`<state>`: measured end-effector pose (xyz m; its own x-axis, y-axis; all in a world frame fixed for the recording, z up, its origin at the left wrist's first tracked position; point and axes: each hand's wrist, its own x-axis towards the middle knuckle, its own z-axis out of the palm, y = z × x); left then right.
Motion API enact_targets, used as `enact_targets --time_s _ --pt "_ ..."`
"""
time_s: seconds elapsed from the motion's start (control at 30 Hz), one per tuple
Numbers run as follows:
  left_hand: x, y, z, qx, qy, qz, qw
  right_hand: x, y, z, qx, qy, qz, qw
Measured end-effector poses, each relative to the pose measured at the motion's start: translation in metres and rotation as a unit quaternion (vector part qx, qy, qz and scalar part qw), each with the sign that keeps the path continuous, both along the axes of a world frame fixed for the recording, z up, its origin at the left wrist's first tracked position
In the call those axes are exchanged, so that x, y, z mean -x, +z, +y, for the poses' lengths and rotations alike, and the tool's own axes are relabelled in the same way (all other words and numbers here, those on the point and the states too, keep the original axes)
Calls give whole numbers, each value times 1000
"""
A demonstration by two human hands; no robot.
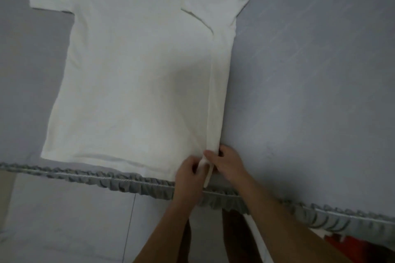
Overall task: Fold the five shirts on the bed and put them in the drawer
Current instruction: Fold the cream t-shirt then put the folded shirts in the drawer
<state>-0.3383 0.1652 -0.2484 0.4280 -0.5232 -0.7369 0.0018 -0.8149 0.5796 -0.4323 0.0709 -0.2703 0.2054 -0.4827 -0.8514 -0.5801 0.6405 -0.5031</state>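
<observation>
A white short-sleeved shirt [132,74] lies flat on the grey bed [310,92], its hem toward me at the bed's near edge. Its right side is folded inward in a narrow strip that runs from the sleeve down to the hem. My left hand [190,175] and my right hand [228,162] meet at the hem's right corner. Both pinch the folded edge of the shirt there, thumbs on top. The left sleeve lies spread out at the upper left. No other shirts and no drawer are in view.
The bed's grey ruffled trim [132,181] runs along the near edge. Below it is pale tiled floor [70,220]. A red object [350,243] shows under the bed edge at the lower right. Bare grey sheet stretches to the right of the shirt.
</observation>
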Motion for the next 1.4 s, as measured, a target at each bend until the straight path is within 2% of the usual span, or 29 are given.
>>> enact_targets --time_s 0.07,0.13,0.23,0.37,0.43,0.5,0.63,0.77,0.83,0.9,0.97,1.03,1.1,1.2,1.23,1.27,1.33,1.4 --pt "-8 1 7 9 114 96 989 -2 3 2 -3 -16 0 1000" --pt "-15 1 19 -1 182 141 973 -4 6 9 8 -48 3 999" --pt "-26 -3 30 -63 148 107 981 -11 8 20 39 -49 34 997" --pt "-36 -6 24 -106 -20 45 993 -19 8 26 74 -21 67 995" --pt "-40 -4 15 -97 -75 46 991 -22 8 28 96 10 95 991" --pt "-46 -2 1 -76 -51 78 993 -22 8 31 106 29 114 987" --pt "-59 -3 -40 -42 75 154 984 -15 6 39 108 25 134 985" --pt "-63 -2 -70 26 101 201 974 -11 4 41 104 28 147 983" --pt "-65 -3 -75 62 103 155 981 -12 3 40 90 22 145 985" --pt "-67 -4 -70 60 90 39 993 -14 3 39 82 14 147 986" --pt "-70 -3 -60 16 74 -76 994 -15 2 38 81 13 151 985" --pt "-71 -1 -55 2 40 -141 989 -17 2 36 73 15 148 986" --pt "-67 2 -55 61 -18 -193 979 -18 3 35 61 21 147 987" --pt "-55 3 -68 206 -171 -267 926 -25 8 30 112 22 175 978" --pt "-53 0 -72 225 -242 -281 901 -29 11 26 148 11 177 973" --pt "-53 -5 -74 215 -319 -294 875 -32 13 20 185 0 177 967" --pt "-57 -15 -67 138 -466 -305 819 -39 15 0 263 -3 175 949" --pt "-59 -25 -41 74 -549 -306 774 -48 18 -30 350 32 169 921"
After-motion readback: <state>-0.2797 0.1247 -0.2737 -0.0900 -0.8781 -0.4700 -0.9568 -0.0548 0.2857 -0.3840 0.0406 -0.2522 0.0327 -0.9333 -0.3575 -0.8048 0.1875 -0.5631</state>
